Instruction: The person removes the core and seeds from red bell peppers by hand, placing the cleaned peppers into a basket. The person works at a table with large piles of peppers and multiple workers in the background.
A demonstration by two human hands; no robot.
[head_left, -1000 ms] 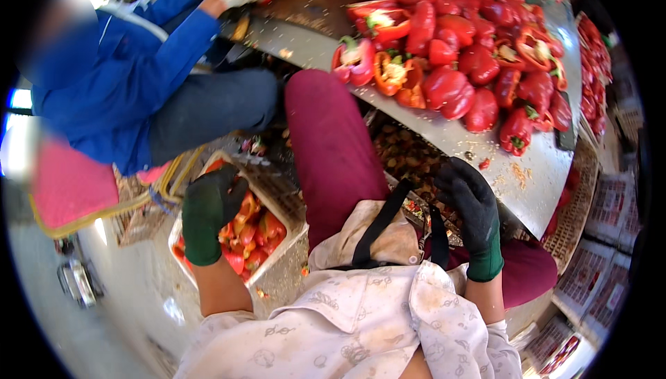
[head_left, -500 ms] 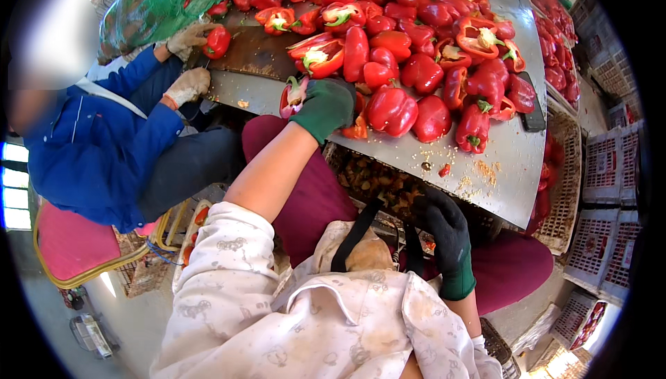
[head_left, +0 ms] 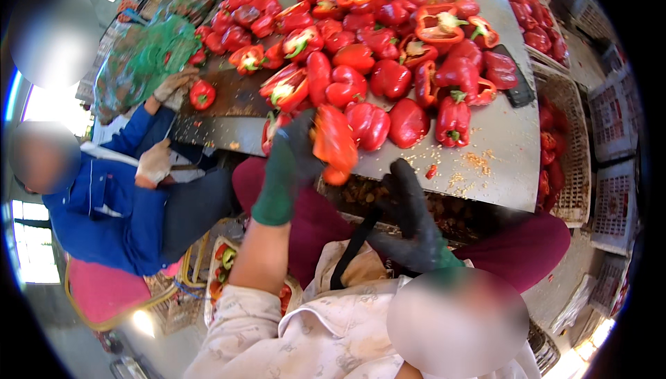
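Observation:
My left hand [head_left: 297, 151], in a green and black glove, is closed around a red bell pepper [head_left: 336, 142]. The pepper is smeared by motion and hangs just off the table's near edge. Lower and to the right, over my lap, my right hand [head_left: 411, 216] wears the same kind of glove. Its fingers point up and apart, with nothing seen in them. A big heap of red bell peppers [head_left: 390, 79], some whole and some cut open, covers the metal table [head_left: 496, 160]. Part of another pepper [head_left: 268, 133] shows behind my left hand.
At the left a co-worker in blue has a gloved hand [head_left: 173, 86] beside a pepper [head_left: 202, 95] and a green net sack [head_left: 142, 56]. Under the table edge lie scraps [head_left: 357, 195]. A dark phone-like slab [head_left: 517, 88] and pepper-filled crates [head_left: 572, 171] are at the right.
My left hand has drawn back from the table edge, bringing a pepper with it. My right hand has risen from my lap toward it, fingers spreading. The whole view has shifted a little.

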